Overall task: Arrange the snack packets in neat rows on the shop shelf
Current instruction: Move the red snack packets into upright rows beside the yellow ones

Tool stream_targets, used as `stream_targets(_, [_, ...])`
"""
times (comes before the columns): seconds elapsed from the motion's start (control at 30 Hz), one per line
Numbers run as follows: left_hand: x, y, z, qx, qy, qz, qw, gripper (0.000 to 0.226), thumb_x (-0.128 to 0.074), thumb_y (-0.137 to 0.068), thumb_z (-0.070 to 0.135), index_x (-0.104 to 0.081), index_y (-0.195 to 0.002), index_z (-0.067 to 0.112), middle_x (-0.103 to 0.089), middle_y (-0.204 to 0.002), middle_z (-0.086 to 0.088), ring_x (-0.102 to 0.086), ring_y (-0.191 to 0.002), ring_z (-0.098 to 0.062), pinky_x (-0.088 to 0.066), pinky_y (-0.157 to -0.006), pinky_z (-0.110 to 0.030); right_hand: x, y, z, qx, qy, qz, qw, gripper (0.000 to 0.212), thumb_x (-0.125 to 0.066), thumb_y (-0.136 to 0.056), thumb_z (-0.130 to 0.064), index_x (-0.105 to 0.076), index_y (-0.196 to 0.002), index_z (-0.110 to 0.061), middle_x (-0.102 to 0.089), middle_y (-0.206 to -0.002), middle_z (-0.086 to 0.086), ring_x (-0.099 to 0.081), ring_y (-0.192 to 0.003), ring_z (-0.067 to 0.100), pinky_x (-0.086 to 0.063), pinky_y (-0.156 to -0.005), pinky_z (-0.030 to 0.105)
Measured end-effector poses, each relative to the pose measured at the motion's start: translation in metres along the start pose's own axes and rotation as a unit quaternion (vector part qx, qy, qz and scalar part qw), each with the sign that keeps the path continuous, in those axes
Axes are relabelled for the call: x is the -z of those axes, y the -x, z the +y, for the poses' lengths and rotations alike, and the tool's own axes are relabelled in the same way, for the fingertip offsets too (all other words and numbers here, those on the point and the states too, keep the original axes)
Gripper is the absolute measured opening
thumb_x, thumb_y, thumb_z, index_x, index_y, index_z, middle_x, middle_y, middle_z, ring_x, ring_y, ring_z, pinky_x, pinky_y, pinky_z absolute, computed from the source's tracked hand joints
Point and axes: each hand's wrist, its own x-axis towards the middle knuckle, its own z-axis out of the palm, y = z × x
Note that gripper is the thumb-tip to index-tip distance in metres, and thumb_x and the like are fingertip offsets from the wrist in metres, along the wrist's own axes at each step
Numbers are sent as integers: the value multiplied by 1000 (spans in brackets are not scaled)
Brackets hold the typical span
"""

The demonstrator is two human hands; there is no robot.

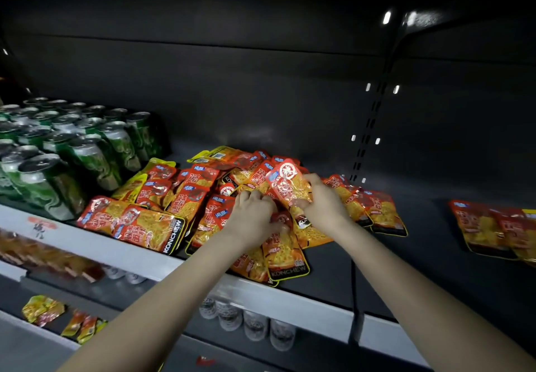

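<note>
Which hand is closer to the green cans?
Left. The left hand is on the packet pile, on the side facing the green cans but apart from them. The right hand holds a raised packet further right, beyond the left hand.

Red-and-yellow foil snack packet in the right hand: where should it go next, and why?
The right hand holds the red-and-yellow foil snack packet above the jumbled packet heap, and the dark metal shelf is bare just right of it. So probably lay it flat there, starting a row.
</note>
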Motion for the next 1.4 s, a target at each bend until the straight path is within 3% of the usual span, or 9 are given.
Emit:
stream_targets(0.07, [-2, 0, -1, -12, 24, 30, 999, 36, -54, -90, 42, -60, -118, 20, -51, -128, -6, -39, -120, -29, -31, -105, -38, 9, 0, 7, -13, -31, 23, 999, 40, -56, -93, -20, -40, -129, -15, -61, -98, 9, -58, -76, 21, -41, -54, 28])
stream_targets(0.23, [8, -12, 25, -29, 168, 107, 980, 12, -56, -92, 21, -64, -98, 14, -69, -96, -7, -63, -92, -27, -46, -76, -31, 34, 10, 34, -42, -109, 78, 990, 29, -55, -92, -15, -48, -121, -13, -67, -102, 5, -63, -90, 21, -44, -72, 26])
stream_targets(0.43, [18, -40, 107, -120, 264, 122, 949, 6, -58, -91, 18, -58, -86, 15, -56, -76, 5, -51, -68, -10, -28, -58, -17, 83, 39, 89, -104, -133, 135, 976, 30, -54, -93, -13, -50, -123, -14, -65, -93, 0, -61, -89, 16, -41, -74, 23])
stream_targets(0.77, [-21, -69, 256, -197, 332, 25, 922, 10, -55, -91, 9, -65, -91, 12, -67, -91, 0, -57, -86, -11, -32, -66, -12, 183, 110, 211, -240, 7, 186, 953, 46, -45, -89, -5, -43, -134, -14, -64, -109, 10, -60, -101, 30, -40, -72, 28])
stream_targets(0.9, [-30, -82, 289, -204, 320, 5, 925, 16, -50, -92, 6, -63, -87, 15, -63, -85, 2, -56, -82, -10, -33, -65, -11, 196, 126, 232, -248, 18, 172, 953, 58, -42, -90, -1, -29, -144, -17, -57, -125, 15, -55, -111, 34, -42, -77, 32])
stream_targets(1.03, [-41, -93, 308, -194, 322, -1, 927, 17, -50, -90, 3, -64, -91, 13, -65, -86, -1, -60, -82, -13, -44, -69, -21, 197, 136, 246, -220, 39, 160, 961, 61, -41, -88, 5, -33, -143, -21, -57, -118, 13, -52, -113, 36, -37, -71, 26])
stream_targets(1.17, [-55, -96, 320, -193, 321, 8, 927, 23, -47, -89, 1, -52, -108, 13, -67, -89, -7, -60, -79, -16, -43, -65, -22, 191, 139, 251, -216, 117, 125, 961, 56, -41, -84, 7, -50, -134, -17, -46, -127, 11, -45, -121, 27, -41, -94, 26])
stream_targets(1.27, [-67, -95, 328, -206, 295, 24, 932, 23, -41, -90, 2, -44, -109, 13, -65, -89, -11, -60, -72, -22, -47, -61, -29, 183, 140, 254, -230, 165, 107, 953, 49, -44, -83, 4, -55, -127, -15, -29, -139, 9, -39, -127, 25, -44, -96, 27])
stream_targets(1.4, [-79, -94, 334, -241, 198, 67, 948, 15, -45, -92, 10, -46, -106, 11, -58, -103, -14, -54, -97, -32, -47, -81, -39, 176, 143, 250, -234, 214, 67, 946, 34, -45, -87, -2, -58, -117, -9, -21, -145, 13, -30, -132, 33, -36, -105, 36])
